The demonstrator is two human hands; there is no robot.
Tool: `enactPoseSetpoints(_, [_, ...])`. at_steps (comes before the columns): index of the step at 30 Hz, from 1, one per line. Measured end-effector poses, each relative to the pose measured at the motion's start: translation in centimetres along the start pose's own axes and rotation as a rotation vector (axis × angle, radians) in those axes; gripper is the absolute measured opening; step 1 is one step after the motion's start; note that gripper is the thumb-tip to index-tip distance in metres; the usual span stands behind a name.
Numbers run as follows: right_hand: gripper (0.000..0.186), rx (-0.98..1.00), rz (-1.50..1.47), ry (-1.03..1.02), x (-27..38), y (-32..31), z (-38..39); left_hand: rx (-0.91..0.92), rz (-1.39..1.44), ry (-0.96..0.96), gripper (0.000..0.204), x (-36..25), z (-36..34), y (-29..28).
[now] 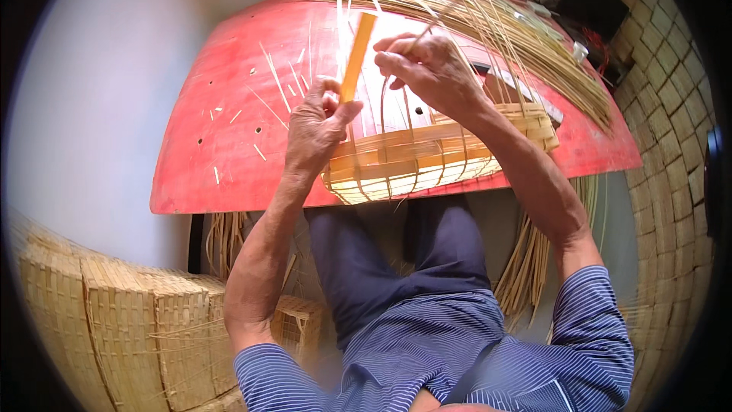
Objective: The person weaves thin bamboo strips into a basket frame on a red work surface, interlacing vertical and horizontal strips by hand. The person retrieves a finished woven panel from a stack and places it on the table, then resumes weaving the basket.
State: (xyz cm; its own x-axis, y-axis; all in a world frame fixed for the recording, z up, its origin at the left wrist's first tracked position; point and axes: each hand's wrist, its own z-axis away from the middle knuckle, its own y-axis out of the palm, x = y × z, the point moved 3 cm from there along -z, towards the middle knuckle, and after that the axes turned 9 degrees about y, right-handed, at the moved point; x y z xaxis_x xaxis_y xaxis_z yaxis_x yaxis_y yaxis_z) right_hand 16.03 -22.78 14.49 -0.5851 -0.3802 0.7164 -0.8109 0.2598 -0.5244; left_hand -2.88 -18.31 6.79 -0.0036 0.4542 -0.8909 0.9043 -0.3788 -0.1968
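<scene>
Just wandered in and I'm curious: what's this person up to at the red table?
A person seated at a red table is weaving a half-made bamboo basket that rests at the table's near edge. The left hand grips a flat yellow strip that stands up from the basket. The right hand pinches a thin splint above it. A bundle of loose splints lies across the far side of the table, and woven baskets are stacked at the lower left.

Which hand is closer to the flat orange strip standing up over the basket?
Left. The left hand grips the orange strip at its lower end; the right hand is apart from it on the right, pinching a thin sliver.
</scene>
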Motion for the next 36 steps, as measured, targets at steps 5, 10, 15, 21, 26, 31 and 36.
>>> enactPoseSetpoints(5, [0.035,0.128,-0.215,0.156,-0.1,-1.1,-1.4,0.078,-0.193,-0.008,0.039,-0.1,-0.5,0.1])
enactPoseSetpoints(10, [0.020,0.022,-0.267,0.267,-2.6,-2.7,-1.1,0.129,-0.523,0.114,0.083,-2.8,0.6,0.7])
enactPoseSetpoints(15, [0.011,-0.085,0.215,0.224,-2.5,-3.0,0.0,0.298,-0.826,0.207,0.122,-3.9,4.0,1.0])
enactPoseSetpoints(21, [0.011,-0.063,0.388,0.187,-0.8,-4.3,2.9,0.325,-1.014,0.239,0.104,-3.5,4.3,0.6])
enactPoseSetpoints(26, [0.011,0.053,0.378,0.257,-2.5,-5.2,4.9,0.329,-1.128,0.274,0.087,-4.9,4.1,1.5])
enactPoseSetpoints(31, [0.018,0.089,0.586,0.107,-2.0,-5.6,2.9,0.290,-0.856,0.386,0.077,-6.4,3.0,4.7])
enactPoseSetpoints(36, [0.029,0.216,0.471,0.252,-0.8,-4.7,-0.3,0.252,-0.875,0.224,0.044,-5.7,0.8,6.8])
